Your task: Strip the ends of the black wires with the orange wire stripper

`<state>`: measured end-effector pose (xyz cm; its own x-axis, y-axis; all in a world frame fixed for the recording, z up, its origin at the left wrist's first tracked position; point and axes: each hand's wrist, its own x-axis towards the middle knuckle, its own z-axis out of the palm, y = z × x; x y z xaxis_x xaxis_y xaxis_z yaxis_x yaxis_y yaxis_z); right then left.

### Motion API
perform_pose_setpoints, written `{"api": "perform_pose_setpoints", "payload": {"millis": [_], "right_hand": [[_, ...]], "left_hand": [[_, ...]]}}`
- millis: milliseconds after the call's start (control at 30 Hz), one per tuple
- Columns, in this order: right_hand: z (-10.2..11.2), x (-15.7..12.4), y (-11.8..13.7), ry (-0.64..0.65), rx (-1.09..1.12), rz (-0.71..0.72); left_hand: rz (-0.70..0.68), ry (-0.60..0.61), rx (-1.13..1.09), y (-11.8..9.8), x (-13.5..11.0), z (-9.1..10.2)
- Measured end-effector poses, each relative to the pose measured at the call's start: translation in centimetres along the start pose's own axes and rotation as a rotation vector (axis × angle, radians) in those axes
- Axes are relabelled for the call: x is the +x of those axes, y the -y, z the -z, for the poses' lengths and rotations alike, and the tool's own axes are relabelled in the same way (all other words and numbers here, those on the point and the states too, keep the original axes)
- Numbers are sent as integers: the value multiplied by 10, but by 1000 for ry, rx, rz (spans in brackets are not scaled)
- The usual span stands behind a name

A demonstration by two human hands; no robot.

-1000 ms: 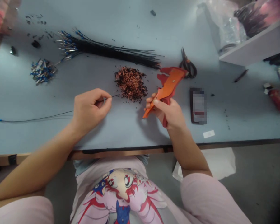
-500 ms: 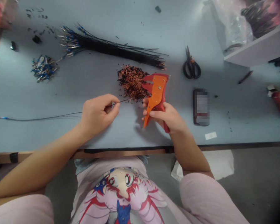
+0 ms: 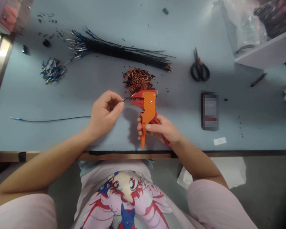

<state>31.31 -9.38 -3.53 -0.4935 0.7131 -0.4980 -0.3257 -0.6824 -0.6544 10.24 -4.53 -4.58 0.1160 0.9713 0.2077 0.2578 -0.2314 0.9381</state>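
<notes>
My left hand (image 3: 107,109) pinches a thin black wire (image 3: 54,120) close to its right end. That wire trails left across the table to a blue-collared metal terminal. In my right hand (image 3: 163,128) is an orange and red wire stripper (image 3: 148,106), my fingers wrapped round its handles. Its jaws point left, and the wire's end reaches up to them; whether it lies between them I cannot tell. Behind the jaws is a heap of copper and black wire scraps (image 3: 138,79). Beyond that lies a bundle of black wires (image 3: 124,54) with blue-collared terminals at the left ends.
A pile of loose blue terminals (image 3: 52,70) sits at the left. Black-handled scissors (image 3: 200,68), a phone (image 3: 210,110), a paper slip (image 3: 219,141) and a pen (image 3: 258,79) lie to the right. A bin with plastic bags (image 3: 264,52) stands at the far right.
My right hand has brought the wire stripper left and nearer to me, so its jaws now meet the wire end. My left hand has shifted slightly right with the wire. The view has moved a little.
</notes>
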Motion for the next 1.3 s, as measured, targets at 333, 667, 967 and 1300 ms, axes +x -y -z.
{"api": "perform_pose_setpoints", "payload": {"millis": [333, 667, 967, 1300], "right_hand": [[0, -7, -1, 84, -66, 20], [-1, -8, -2, 66, -96, 34], [-2, -9, -2, 75, -129, 34], [-2, -8, -2, 67, -157, 28]], "left_hand": [[-27, 32, 110, -1, -4, -1], [-109, 26, 170, -7, -5, 2], [-98, 20, 209, -8, -7, 1], [-107, 31, 224, -7, -7, 1]]}}
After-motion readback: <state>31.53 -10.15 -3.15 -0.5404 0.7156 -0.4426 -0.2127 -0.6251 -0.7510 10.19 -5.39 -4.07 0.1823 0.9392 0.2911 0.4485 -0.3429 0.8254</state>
